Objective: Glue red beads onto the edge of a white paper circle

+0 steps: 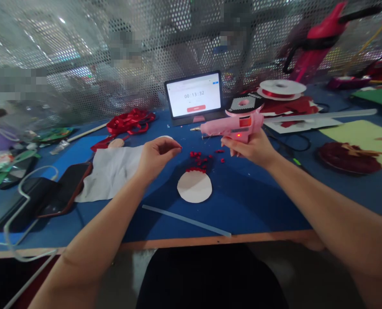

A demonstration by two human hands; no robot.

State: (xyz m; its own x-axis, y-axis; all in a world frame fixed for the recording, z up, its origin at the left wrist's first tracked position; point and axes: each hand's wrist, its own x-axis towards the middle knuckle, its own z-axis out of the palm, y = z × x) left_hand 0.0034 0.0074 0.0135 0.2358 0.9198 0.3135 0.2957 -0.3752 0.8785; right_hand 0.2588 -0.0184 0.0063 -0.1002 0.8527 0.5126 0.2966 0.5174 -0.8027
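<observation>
A pink hot glue gun is gripped in my right hand. Its nozzle points left and a small red light glows on its side. My left hand is pinched closed, with a tiny red piece just showing at the fingertips. Between and below the hands lies a white round disc, flat on the blue table, with a row of small red pieces along its far edge. More loose red bits are scattered just beyond it.
A translucent glue stick lies near the table's front edge. White cloth and a phone are at left, red ribbon behind them. A tablet showing a timer stands at the back. Ribbon spools are at right.
</observation>
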